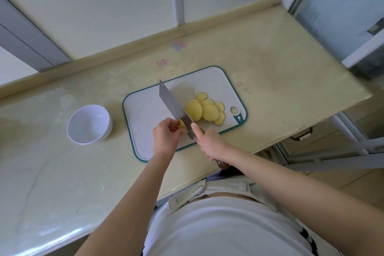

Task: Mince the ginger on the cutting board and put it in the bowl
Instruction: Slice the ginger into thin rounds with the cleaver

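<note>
Countertop, pale stone, runs L to R w/ window frames on the far side. Cutting board, white w/ teal rim, lies mid-counter and angled, close enough that both arms reach w/o stretching.

Bowl, white, nothing in it, stands just L of the board and apart from it. That's prob. so the mince can go straight across.

Cleaver stands on edge across the board, tip far, heel near, its flat right against the ginger piece.

R hand is wrapped round the handle w/ the index finger laid up toward the blade, prob. for steering. L hand curls its fingertips round the ginger stub and pinches it on the near part of the board, so the tips sit back from the edge.

Ginger slices lie in a loose overlapping heap on the board's R half, just R of the blade.

Stage as I judge it: slicing only, no mince yet. Nothing blocks the way from board to bowl. Main risk is the stub: it's small and the fingers are v. close to the edge.

Faint stickers on the counter beyond the board aren't in the way.
</note>
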The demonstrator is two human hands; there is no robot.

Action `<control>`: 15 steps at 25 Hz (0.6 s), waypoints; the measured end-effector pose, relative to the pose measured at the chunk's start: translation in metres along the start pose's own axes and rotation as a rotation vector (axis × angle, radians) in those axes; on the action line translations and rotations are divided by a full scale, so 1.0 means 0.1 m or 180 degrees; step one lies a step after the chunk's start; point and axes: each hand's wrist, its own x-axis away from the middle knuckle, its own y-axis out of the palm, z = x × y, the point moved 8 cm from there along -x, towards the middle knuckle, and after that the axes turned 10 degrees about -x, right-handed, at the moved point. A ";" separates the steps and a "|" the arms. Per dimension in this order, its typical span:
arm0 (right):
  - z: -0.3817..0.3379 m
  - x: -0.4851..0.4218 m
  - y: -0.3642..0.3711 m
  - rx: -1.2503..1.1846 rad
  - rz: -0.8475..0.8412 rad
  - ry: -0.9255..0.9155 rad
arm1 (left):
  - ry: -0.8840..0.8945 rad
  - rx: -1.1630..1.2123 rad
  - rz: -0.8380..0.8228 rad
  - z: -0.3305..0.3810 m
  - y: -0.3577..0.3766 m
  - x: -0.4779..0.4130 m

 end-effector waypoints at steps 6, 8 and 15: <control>-0.03 -0.06 0.00 0.0017 0.0004 -0.0144 | 0.0111 0.0111 0.0002 0.02 0.01 0.03; -0.03 -0.08 0.01 0.0045 -0.0010 -0.0140 | 0.0183 0.0046 0.0011 0.03 0.02 0.04; -0.06 -0.10 -0.05 -0.0137 -0.0148 -0.0088 | 0.0406 -0.0302 -0.0129 0.10 0.03 0.00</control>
